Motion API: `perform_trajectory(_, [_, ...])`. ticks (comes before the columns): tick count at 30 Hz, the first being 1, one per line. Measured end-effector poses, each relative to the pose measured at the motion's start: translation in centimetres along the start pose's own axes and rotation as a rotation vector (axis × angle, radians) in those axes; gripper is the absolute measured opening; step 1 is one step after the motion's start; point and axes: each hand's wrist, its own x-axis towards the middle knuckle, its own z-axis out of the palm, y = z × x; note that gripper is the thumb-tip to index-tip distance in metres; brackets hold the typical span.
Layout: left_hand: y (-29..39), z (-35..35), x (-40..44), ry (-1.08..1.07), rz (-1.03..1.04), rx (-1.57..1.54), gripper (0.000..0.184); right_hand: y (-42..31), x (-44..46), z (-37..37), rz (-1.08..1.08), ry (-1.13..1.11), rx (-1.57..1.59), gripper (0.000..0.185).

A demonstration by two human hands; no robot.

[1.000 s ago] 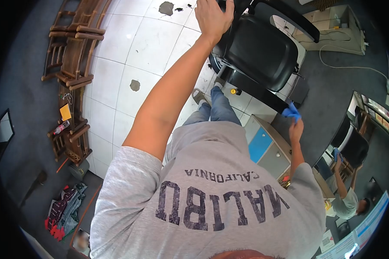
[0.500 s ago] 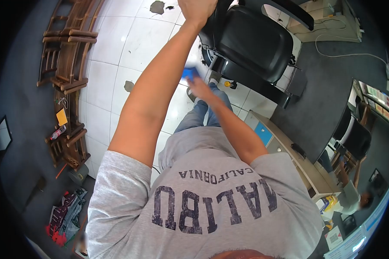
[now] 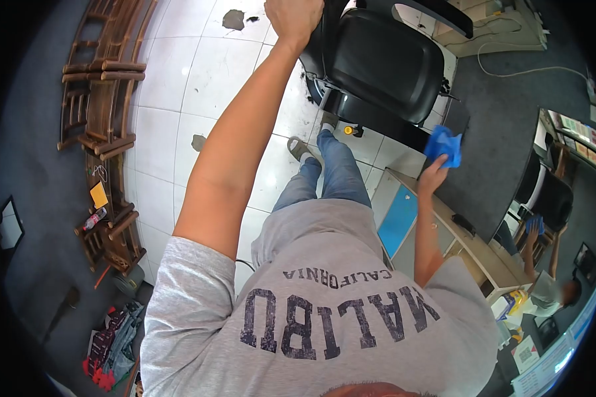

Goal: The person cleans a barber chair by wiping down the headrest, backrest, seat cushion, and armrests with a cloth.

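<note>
My left hand reaches up to the top edge of the view and grips the side of a black padded chair; its fingertips are partly hidden. A crumpled blue cloth is pinched in my right hand. This hand is held out to the right, above the low end of the chair and beside the grey wall. One black armrest shows at the top.
A wooden cabinet with a blue door stands at my right, below a mirror. A black object lies on its counter. Bamboo chairs line the left wall. A yellow-topped fitting is near my feet.
My right hand has swung with the blue cloth from beside the chair's left side to the right, past its low end. My left hand stays on the chair.
</note>
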Motion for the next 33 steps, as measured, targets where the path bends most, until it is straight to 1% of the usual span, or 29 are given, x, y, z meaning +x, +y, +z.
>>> perform_trajectory(1, [-0.2, 0.2, -0.1, 0.009, 0.005, -0.008, 0.050, 0.2, 2.3, -0.3, 0.018, 0.024, -0.070, 0.071])
perform_trajectory(2, [-0.2, 0.4, -0.1, 0.020, 0.012, -0.017, 0.050, 3.0, 4.2, 1.0, -0.014, 0.043, -0.237, 0.068])
perform_trajectory(3, [-0.2, 0.4, 0.0, 0.011, -0.003, -0.001, 0.049, 7.7, 5.7, 3.4, -0.047, 0.061, -0.404, 0.066])
perform_trajectory(4, [-0.2, 0.4, -0.1, 0.000, -0.021, 0.017, 0.049, 10.2, 6.5, 4.8, -0.079, 0.076, -0.574, 0.063])
perform_trajectory(6, [-0.1, 0.5, -0.2, -0.003, -0.034, 0.031, 0.049, 5.4, 2.2, 9.9, -0.192, 0.055, -0.807, 0.064])
perform_trajectory(8, [-0.1, 0.7, -0.2, 0.013, -0.025, 0.022, 0.049, 2.1, -2.9, 16.7, -0.319, 0.132, -0.667, 0.070])
perform_trajectory(9, [0.0, 0.6, -0.2, 0.007, -0.032, 0.014, 0.049, -0.9, -5.9, 19.5, -0.332, 0.048, -0.556, 0.075])
perform_trajectory(10, [0.0, 0.6, -0.3, 0.001, -0.039, 0.006, 0.049, -4.7, -8.6, 20.8, -0.345, -0.091, -0.459, 0.075])
perform_trajectory(11, [0.1, 0.5, -0.2, -0.007, -0.044, -0.003, 0.049, -6.7, -11.0, 22.5, -0.346, -0.249, -0.364, 0.078])
perform_trajectory(12, [-0.1, 0.7, -0.3, 0.005, -0.026, 0.004, 0.049, -9.9, -12.5, 23.1, -0.390, -0.387, -0.352, 0.073])
perform_trajectory(14, [-0.6, 0.9, -0.5, 0.023, 0.009, 0.015, 0.049, -9.6, -15.4, 25.6, -0.521, -0.793, -0.301, 0.058])
perform_trajectory(15, [-0.5, 0.7, -0.4, -0.033, -0.012, 0.027, 0.049, -11.4, -15.8, 25.2, -0.182, -1.188, -0.238, 0.055])
perform_trajectory(16, [-0.2, 0.6, -0.4, -0.045, -0.029, 0.021, 0.050, -12.7, -15.8, 24.5, 0.184, -1.551, -0.154, 0.056])
perform_trajectory(18, [0.1, 0.5, 0.0, -0.073, -0.059, 0.007, 0.051, -13.1, -16.7, 21.6, 0.160, -1.658, -0.112, 0.068])
perform_trajectory(19, [-2.7, 1.6, 0.2, 0.010, 0.099, 0.031, 0.062, -11.9, -17.4, 19.9, 0.246, -1.586, 0.018, 0.070])
perform_trajectory(20, [-1.3, 0.7, 0.2, -0.069, -0.024, 0.009, 0.066, -10.5, -17.8, 18.2, 0.327, -1.511, 0.145, 0.073])
perform_trajectory(22, [-1.5, 0.8, 0.1, -0.073, -0.021, 0.011, 0.065, -9.1, -15.4, 13.2, 0.672, -1.387, 0.282, 0.079])
perform_trajectory(24, [-2.5, 1.1, 0.0, -0.054, 0.000, 0.007, 0.066, -4.0, -12.3, 9.0, 0.737, -1.140, 0.282, 0.077])
perform_trajectory(25, [-2.7, 1.4, -0.1, -0.046, 0.007, 0.004, 0.066, -2.0, -10.2, 6.6, 0.729, -0.936, 0.302, 0.079])
perform_trajectory(26, [-2.4, 1.4, 0.0, -0.054, -0.009, 0.002, 0.066, -3.7, -7.5, 3.6, 0.686, -0.755, 0.343, 0.082])
perform_trajectory(28, [-1.7, 1.0, -0.2, -0.071, -0.046, 0.006, 0.066, -5.0, -1.5, 0.6, 0.731, -0.281, 0.528, 0.074])
perform_trajectory(29, [-1.7, 1.0, -0.3, -0.071, -0.057, -0.019, 0.060, -5.7, 1.5, -0.9, 0.698, -0.059, 0.601, 0.071])
perform_trajectory(31, [-1.4, 0.8, -0.2, -0.089, -0.089, -0.043, 0.059, -2.7, 8.6, -2.3, 0.569, 0.087, 0.651, 0.070])
perform_trajectory(33, [-1.1, 0.8, -0.1, -0.102, -0.115, -0.045, 0.058, 2.0, 15.3, -1.2, 0.567, 0.189, 0.596, 0.068])
